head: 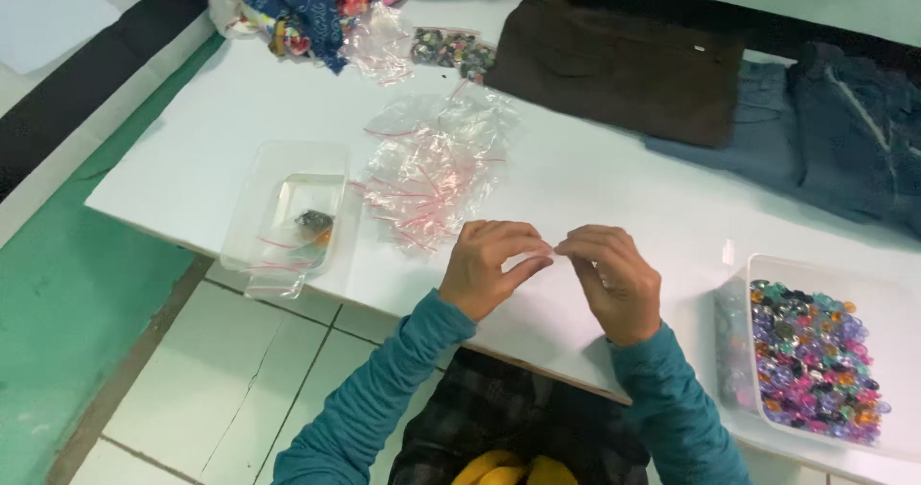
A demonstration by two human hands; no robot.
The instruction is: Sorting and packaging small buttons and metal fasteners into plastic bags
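A white table [614, 188] serves as the landmark. Near its middle lies a loose pile of small clear zip bags [432, 173] with red seal lines. At the table's left edge sits a clear plastic tray [251, 218] holding a filled little bag and a dark bead cluster. At the right edge stands a white tub [902, 298] heaped with multicoloured beads [815, 360]. Along the far side of the table lie a folded brown garment [619, 68], blue denim [844, 130] beside it, a bundle of patterned cloth [307, 0] at the far left corner, and a bag of beads [453, 48] just next to it. Nothing lies between the hands and the bag pile.

Both hands hover over the table's near edge, in teal sleeves, fingertips almost meeting. The left hand [487, 266] is curled, thumb and forefinger pinched together; the right hand [614, 279] is curled the same way, its fingers bent inward. Whatever they pinch between them is too small and clear to make out; it may be one of the bags, but I cannot tell.
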